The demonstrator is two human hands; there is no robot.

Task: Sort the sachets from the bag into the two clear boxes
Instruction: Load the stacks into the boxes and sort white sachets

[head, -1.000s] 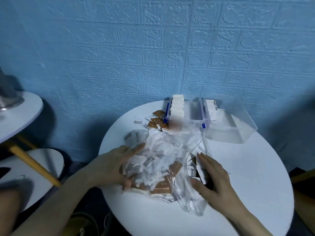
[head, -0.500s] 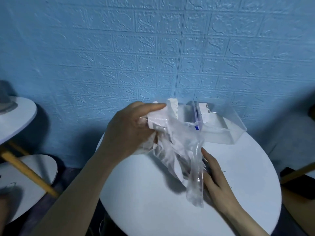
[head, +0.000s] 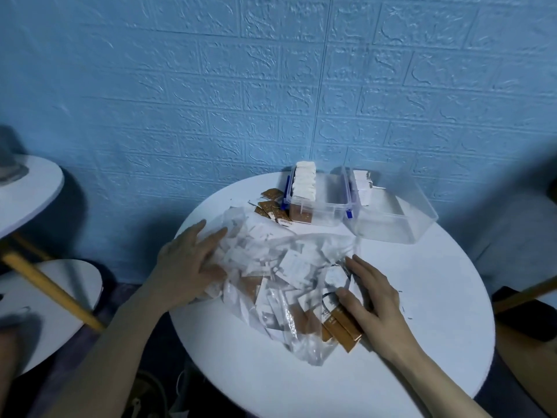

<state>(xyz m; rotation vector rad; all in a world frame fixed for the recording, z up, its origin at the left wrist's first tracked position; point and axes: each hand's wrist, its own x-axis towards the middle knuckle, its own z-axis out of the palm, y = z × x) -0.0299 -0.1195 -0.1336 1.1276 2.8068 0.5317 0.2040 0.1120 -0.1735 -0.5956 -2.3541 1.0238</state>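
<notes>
A clear plastic bag [head: 289, 300] full of white and brown sachets lies spread in the middle of the round white table [head: 422, 351]. My left hand [head: 188, 263] rests flat on the bag's left side, fingers straight. My right hand [head: 372, 300] lies on the bag's right side, thumb and fingers over white and brown sachets [head: 340, 324]. Behind stand two clear boxes: the left box [head: 316, 206] with blue clips holds a row of white sachets and brown ones; the right box [head: 388, 215] holds a few white sachets. Loose brown sachets [head: 271, 206] lie left of the boxes.
A blue brick-patterned wall rises right behind the table. Another white round table [head: 27, 188] with a wooden leg [head: 51, 285] stands at the left, with a lower white surface [head: 54, 309] under it. Dark objects sit at the right edge.
My left hand, lifted toward the boxes with the bag half a second ago, has come back down onto the bag's left side. The bag lies flat and spread again.
</notes>
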